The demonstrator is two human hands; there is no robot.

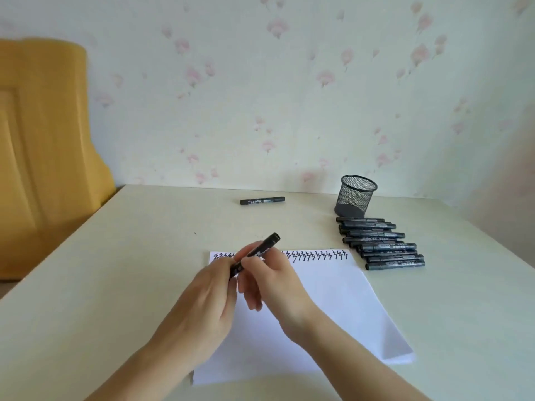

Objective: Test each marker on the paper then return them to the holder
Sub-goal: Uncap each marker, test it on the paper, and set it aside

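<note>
A: We found both hands on one black marker (254,254) above the paper (333,308): left hand (208,296) gripping the barrel, right hand (269,282) pinching its far part. We judged it mid-test, capping or uncapping; we could not tell which.

B: Agreed. Zigzag strokes crossed the sheet's far edge. Beyond the right hand we noted smooth plastic markers (382,244) in a row and a round wire-mesh holder (356,195), which still awaited them.
</note>
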